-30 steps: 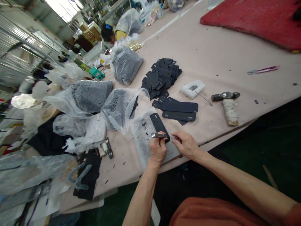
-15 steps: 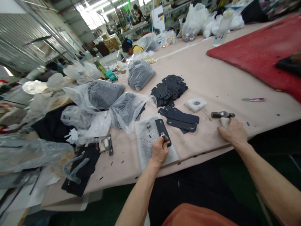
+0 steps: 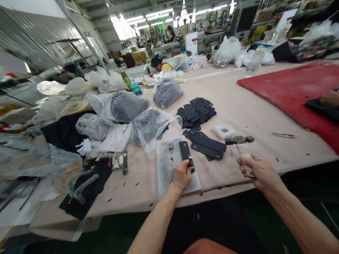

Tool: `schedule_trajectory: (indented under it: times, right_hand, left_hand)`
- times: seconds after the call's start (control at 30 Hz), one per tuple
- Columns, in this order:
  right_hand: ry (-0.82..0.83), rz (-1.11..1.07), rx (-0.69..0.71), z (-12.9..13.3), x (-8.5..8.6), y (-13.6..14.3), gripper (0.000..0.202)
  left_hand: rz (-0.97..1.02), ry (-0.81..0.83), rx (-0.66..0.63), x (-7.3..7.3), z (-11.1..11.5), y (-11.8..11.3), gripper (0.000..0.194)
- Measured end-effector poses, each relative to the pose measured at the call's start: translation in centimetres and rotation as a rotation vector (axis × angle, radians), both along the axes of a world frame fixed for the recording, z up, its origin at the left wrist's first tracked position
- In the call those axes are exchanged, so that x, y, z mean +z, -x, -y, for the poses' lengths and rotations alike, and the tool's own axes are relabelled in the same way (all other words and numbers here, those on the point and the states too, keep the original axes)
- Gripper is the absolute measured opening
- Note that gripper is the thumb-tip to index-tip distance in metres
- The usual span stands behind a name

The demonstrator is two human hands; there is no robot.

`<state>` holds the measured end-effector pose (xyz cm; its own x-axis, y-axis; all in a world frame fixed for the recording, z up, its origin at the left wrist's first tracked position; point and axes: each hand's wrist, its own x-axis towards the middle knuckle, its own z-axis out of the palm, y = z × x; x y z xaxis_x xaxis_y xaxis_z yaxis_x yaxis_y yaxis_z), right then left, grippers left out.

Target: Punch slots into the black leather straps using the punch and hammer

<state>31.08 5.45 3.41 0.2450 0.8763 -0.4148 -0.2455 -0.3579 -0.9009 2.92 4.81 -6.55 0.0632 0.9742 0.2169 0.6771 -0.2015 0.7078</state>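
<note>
A: And the left hand (image 3: 182,175) is clamped around a short metal tool (image 3: 190,158), its bright end pointing up past thumb and fingers!

B: What's underneath?

A: A dark strip (image 3: 184,149), lying on a speckled pale board (image 3: 165,178) close to the near edge of the table (image 3: 137,197). The tool stands at the strip's nearer end.

B: Over to the right hand (image 3: 261,171)!

A: Closed round the pale, wrapped handle of a hammer (image 3: 244,153), its metal head on the far side of the fist, just beside a small white block (image 3: 224,132). Whether that hammer is clear of the surface, I can't tell.

B: Any lettering out there?

A: Oh yes! By the board's far left corner, a clear plastic bag (image 3: 146,124) shows dark capitals: "CARP", then what looks like an S.

B: And on the strips?

A: The stacked strips (image 3: 206,143), right of the board, show a small pale mark near one end; too tiny to read. Beyond them sits a loose heap of dark pieces (image 3: 197,112).

B: Far right?

A: A red panel (image 3: 288,93), with another person's hand (image 3: 332,98) at the very edge of view!
</note>
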Motion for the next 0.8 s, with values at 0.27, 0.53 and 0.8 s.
schedule_trajectory:
  times: [0.27,0.53,0.8]
  right_hand:
    - [-0.747,0.878,0.567,1.1,10.4,5.4,0.058]
    - [-0.965,1.051,0.621,0.2,13.4,6.1,0.062]
    - [-0.927,1.186,0.909,0.9,10.6,6.7,0.054]
  left_hand:
    - [-0.029,-0.024,0.003,0.1,-0.1,-0.2,0.012]
    - [-0.047,-0.074,0.012,0.1,0.0,-0.2,0.012]
    - [-0.094,-0.065,0.024,-0.2,-0.3,-0.2,0.01]
